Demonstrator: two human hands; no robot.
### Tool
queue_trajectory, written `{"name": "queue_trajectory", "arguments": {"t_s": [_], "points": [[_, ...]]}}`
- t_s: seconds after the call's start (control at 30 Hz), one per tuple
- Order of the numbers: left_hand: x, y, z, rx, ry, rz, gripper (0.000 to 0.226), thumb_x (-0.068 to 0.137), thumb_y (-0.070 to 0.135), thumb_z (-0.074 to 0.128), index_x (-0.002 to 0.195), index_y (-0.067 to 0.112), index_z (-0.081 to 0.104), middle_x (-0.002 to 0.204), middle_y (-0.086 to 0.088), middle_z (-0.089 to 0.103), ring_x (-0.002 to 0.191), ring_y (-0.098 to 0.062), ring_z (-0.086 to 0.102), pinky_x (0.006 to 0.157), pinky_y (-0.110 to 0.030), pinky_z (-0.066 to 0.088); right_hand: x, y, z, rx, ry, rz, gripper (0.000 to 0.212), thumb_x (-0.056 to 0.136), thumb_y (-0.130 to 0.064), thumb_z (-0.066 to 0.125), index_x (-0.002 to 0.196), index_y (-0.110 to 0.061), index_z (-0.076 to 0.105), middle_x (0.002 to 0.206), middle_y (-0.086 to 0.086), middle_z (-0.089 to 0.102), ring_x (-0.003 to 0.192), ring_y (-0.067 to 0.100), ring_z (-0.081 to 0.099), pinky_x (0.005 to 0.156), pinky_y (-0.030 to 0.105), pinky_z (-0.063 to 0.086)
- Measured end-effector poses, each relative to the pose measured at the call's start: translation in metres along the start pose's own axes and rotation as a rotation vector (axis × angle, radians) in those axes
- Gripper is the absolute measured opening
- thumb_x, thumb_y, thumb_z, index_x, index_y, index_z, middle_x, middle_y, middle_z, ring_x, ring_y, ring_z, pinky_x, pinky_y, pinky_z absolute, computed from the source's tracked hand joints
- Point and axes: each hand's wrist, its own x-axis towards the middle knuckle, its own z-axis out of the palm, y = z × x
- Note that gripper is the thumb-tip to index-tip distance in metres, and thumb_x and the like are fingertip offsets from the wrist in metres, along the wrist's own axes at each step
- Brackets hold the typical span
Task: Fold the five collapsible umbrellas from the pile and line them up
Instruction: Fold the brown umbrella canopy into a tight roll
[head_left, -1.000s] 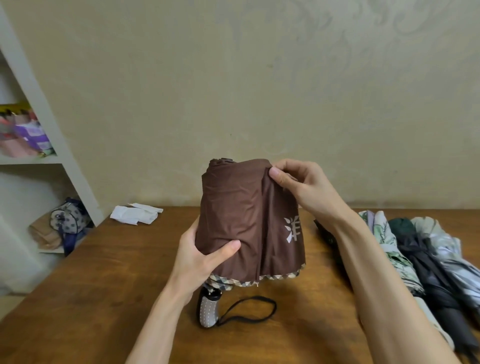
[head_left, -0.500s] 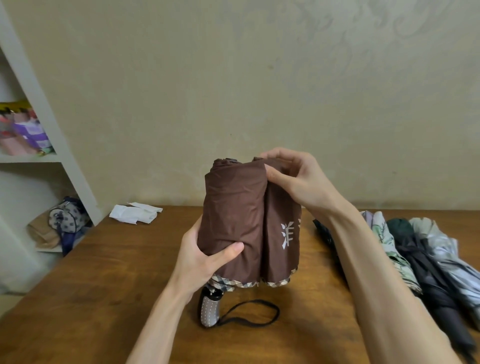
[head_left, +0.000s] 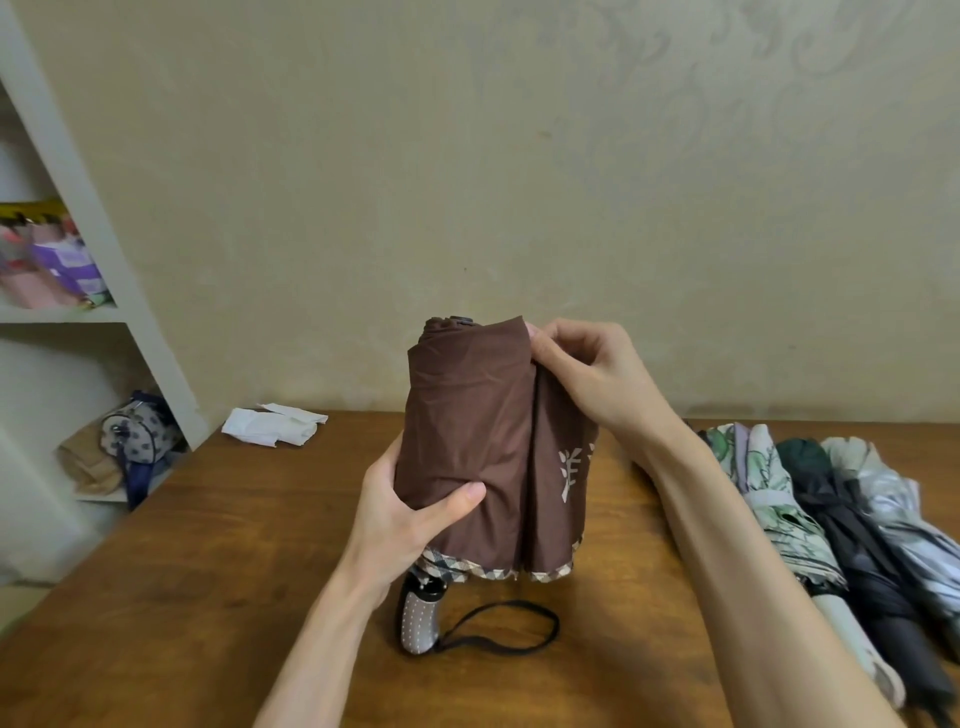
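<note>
A brown collapsible umbrella (head_left: 478, 447) with a checked hem stands upright on the wooden table (head_left: 208, 597), its dotted handle (head_left: 420, 621) and black wrist loop (head_left: 498, 631) on the tabletop. My left hand (head_left: 410, 512) grips the lower left of the canopy, thumb across the front. My right hand (head_left: 587, 379) pinches a fabric flap at the upper right, near the top. To the right lie three folded umbrellas side by side: a floral green one (head_left: 774, 509), a dark one (head_left: 852, 545) and a pale grey one (head_left: 904, 514).
White folded paper (head_left: 272, 428) lies at the table's back left. A white shelf unit (head_left: 130, 312) stands left of the table, holding coloured items above and a dotted pouch (head_left: 135, 431) below. A beige wall runs behind the table.
My right hand has drawn the loose right-hand flap in against the canopy, so the umbrella looks narrower and more tightly pleated. My left hand has kept its grip.
</note>
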Motion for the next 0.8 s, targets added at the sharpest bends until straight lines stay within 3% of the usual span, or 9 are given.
{"name": "queue_trajectory", "arguments": {"t_s": [0.13,0.27,0.4,0.47,0.53,0.63,0.7,0.8], "points": [[0.0,-0.001,-0.002,-0.031,0.006,-0.018,0.078,0.057,0.042,0.094,0.128,0.027,0.066,0.122,0.009,0.077,0.114,-0.012,0.073,0.089,-0.022,0.059,-0.006,-0.002,-0.006,0.03,-0.095,0.05,0.05,0.097,-0.046,0.064,0.073,-0.002,0.067,0.071,0.003,0.057,0.069,0.015,0.047,0.058,0.029,0.034],[0.0,-0.001,-0.003,-0.035,0.007,-0.025,0.074,0.057,0.041,0.093,0.125,0.029,0.067,0.12,0.01,0.078,0.113,-0.011,0.073,0.089,-0.022,0.059,-0.011,0.002,-0.014,0.032,-0.222,0.159,0.047,0.094,-0.048,0.065,0.09,-0.004,0.081,0.085,0.007,0.073,0.078,0.017,0.062,0.068,0.032,0.047],[0.001,-0.002,-0.003,-0.035,0.009,-0.029,0.075,0.056,0.043,0.093,0.125,0.028,0.067,0.119,0.009,0.078,0.113,-0.013,0.074,0.089,-0.024,0.06,-0.013,0.006,-0.025,-0.057,-0.293,0.208,0.052,0.091,-0.048,0.069,0.09,0.003,0.078,0.088,0.016,0.078,0.08,0.023,0.068,0.077,0.049,0.055],[0.001,-0.002,-0.003,-0.036,0.01,-0.032,0.076,0.057,0.043,0.093,0.126,0.028,0.067,0.12,0.009,0.078,0.114,-0.013,0.073,0.089,-0.024,0.06,-0.014,0.005,-0.029,-0.103,-0.322,0.197,0.044,0.086,-0.043,0.077,0.096,0.0,0.081,0.098,0.016,0.081,0.086,0.023,0.075,0.086,0.054,0.06],[0.001,-0.002,-0.003,-0.037,0.009,-0.031,0.076,0.057,0.043,0.094,0.126,0.028,0.067,0.12,0.009,0.078,0.114,-0.013,0.073,0.089,-0.024,0.059,-0.015,0.002,-0.029,-0.064,-0.291,0.132,0.033,0.087,-0.035,0.08,0.111,-0.014,0.081,0.11,0.004,0.082,0.103,0.017,0.076,0.096,0.045,0.061],[0.001,-0.002,-0.003,-0.038,0.013,-0.03,0.076,0.057,0.043,0.093,0.126,0.029,0.067,0.12,0.01,0.078,0.114,-0.012,0.073,0.089,-0.022,0.059,-0.013,-0.002,-0.025,0.054,-0.186,-0.022,0.044,0.093,-0.026,0.077,0.136,-0.024,0.068,0.132,-0.004,0.075,0.129,0.013,0.066,0.112,0.031,0.05],[0.0,-0.002,-0.003,-0.038,0.017,-0.03,0.076,0.056,0.043,0.093,0.126,0.029,0.067,0.119,0.011,0.078,0.114,-0.011,0.073,0.088,-0.021,0.059,-0.01,-0.003,-0.021,0.121,-0.164,-0.029,0.04,0.096,-0.02,0.075,0.135,-0.015,0.069,0.128,-0.001,0.076,0.122,0.014,0.07,0.109,0.029,0.051],[0.001,-0.003,-0.004,-0.03,0.008,-0.032,0.077,0.057,0.044,0.093,0.128,0.029,0.066,0.121,0.01,0.077,0.115,-0.012,0.073,0.091,-0.025,0.06,-0.005,-0.006,-0.014,0.124,-0.133,0.014,0.02,0.098,-0.012,0.073,0.113,0.002,0.073,0.103,0.005,0.078,0.095,0.015,0.07,0.088,0.027,0.056]]}}
